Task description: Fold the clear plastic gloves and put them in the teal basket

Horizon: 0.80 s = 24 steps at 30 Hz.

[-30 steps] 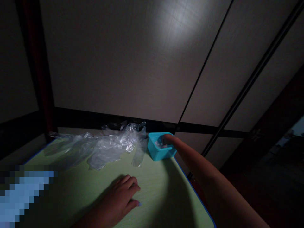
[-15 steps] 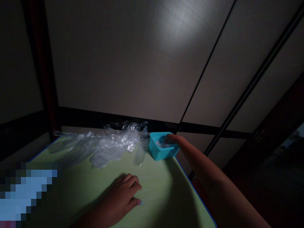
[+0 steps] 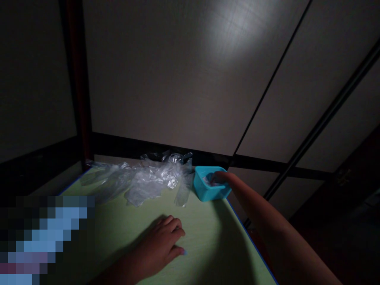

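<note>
My left hand (image 3: 162, 245) rests on the pale green table (image 3: 204, 233), its fingers bent and apart, with nothing between thumb and fingers. A small bluish spot shows at the thumb tip. My right hand (image 3: 221, 177) reaches into a turquoise plastic basket (image 3: 209, 193) at the table's far right corner. Its fingers are hidden inside, near some pale, clear material at the bottom. Left of the basket lies a heap of crumpled clear plastic bags (image 3: 145, 184) along the far edge.
Behind the table rises a large grey panelled surface (image 3: 178, 87) with dark strips. A dark red post (image 3: 78, 79) stands at the left. A blurred-out blue patch (image 3: 50, 233) covers the lower left. The table has a blue edge.
The whole view has shifted, so table, bags, basket and both hands appear slightly further right. My right hand is still in the basket; my left hand keeps its pose on the table.
</note>
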Each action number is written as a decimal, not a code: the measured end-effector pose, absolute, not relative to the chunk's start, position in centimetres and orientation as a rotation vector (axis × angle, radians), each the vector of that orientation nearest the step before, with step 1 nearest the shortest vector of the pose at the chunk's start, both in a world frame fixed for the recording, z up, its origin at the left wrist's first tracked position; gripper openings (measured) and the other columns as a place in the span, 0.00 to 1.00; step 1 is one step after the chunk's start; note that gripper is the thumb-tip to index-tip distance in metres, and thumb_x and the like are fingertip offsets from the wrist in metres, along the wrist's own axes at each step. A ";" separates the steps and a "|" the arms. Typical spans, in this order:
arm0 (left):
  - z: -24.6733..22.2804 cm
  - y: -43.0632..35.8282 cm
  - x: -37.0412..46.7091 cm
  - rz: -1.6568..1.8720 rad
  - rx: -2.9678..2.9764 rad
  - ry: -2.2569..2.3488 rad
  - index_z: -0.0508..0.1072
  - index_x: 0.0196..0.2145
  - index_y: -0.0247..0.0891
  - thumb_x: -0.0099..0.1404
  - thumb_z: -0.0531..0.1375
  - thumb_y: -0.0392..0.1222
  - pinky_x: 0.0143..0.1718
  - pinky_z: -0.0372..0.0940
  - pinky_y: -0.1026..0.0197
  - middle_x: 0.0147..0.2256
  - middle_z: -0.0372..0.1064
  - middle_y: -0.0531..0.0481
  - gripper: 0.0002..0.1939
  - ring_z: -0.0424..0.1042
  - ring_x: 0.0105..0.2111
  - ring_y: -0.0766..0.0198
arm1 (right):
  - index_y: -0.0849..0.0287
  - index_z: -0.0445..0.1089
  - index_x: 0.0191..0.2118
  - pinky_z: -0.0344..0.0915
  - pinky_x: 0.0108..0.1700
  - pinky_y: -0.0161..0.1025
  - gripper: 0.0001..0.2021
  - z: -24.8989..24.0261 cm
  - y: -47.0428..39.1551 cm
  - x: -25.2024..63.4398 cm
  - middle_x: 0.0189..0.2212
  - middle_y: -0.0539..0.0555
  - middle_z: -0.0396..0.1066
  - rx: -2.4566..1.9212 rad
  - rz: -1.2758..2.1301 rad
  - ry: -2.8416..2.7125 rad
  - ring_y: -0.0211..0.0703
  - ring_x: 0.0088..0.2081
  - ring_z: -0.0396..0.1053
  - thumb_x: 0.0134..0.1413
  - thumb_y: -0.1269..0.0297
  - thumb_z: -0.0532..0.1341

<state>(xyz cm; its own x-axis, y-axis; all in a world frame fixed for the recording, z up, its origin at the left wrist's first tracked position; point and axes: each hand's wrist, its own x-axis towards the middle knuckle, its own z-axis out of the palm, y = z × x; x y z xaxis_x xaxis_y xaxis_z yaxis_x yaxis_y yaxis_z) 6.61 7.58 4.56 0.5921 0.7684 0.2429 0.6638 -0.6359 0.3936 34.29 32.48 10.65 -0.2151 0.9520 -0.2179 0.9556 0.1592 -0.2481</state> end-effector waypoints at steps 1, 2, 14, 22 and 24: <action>4.6 7.6 6.6 0.574 2.564 1.176 0.70 0.42 0.45 0.58 0.61 0.44 0.45 0.56 0.56 0.42 0.65 0.50 0.12 0.61 0.44 0.58 | 0.61 0.75 0.21 0.62 0.31 0.33 0.03 10.8 32.4 34.4 0.20 0.50 0.72 1.953 -0.516 2.375 0.40 0.26 0.67 0.37 0.73 0.64; 4.6 7.6 6.6 0.574 2.567 1.173 0.70 0.42 0.44 0.59 0.61 0.45 0.45 0.56 0.56 0.42 0.65 0.50 0.12 0.61 0.44 0.58 | 0.61 0.76 0.24 0.62 0.32 0.33 0.04 11.0 32.4 34.4 0.22 0.51 0.73 1.952 -0.515 2.349 0.40 0.27 0.67 0.40 0.73 0.62; 4.4 7.7 6.4 0.619 2.612 1.146 0.70 0.42 0.43 0.59 0.60 0.45 0.45 0.57 0.56 0.41 0.66 0.50 0.12 0.62 0.43 0.59 | 0.65 0.73 0.37 0.60 0.37 0.35 0.13 15.4 28.0 33.2 0.35 0.59 0.74 1.709 -0.378 2.689 0.44 0.35 0.68 0.56 0.64 0.54; 4.7 7.6 6.5 0.705 2.637 1.158 0.70 0.40 0.41 0.58 0.61 0.47 0.46 0.57 0.56 0.41 0.65 0.50 0.13 0.63 0.44 0.59 | 0.61 0.70 0.44 0.60 0.43 0.39 0.20 12.3 21.4 31.3 0.44 0.61 0.72 1.609 -0.204 2.764 0.50 0.43 0.68 0.55 0.51 0.55; 4.7 7.7 6.4 0.725 2.645 1.187 0.70 0.41 0.40 0.58 0.61 0.47 0.46 0.57 0.56 0.42 0.65 0.49 0.14 0.63 0.45 0.58 | 0.62 0.70 0.44 0.57 0.49 0.44 0.19 11.2 20.9 30.5 0.43 0.64 0.71 1.691 0.009 2.688 0.54 0.46 0.67 0.55 0.53 0.56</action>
<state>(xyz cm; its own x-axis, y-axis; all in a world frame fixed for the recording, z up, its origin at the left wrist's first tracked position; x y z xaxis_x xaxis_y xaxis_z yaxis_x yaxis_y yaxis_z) 6.39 7.72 4.67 0.5693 0.7360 0.3664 0.6618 -0.6746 0.3270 30.50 20.88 11.23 -0.4326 0.9010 0.0322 0.9012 0.4331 -0.0134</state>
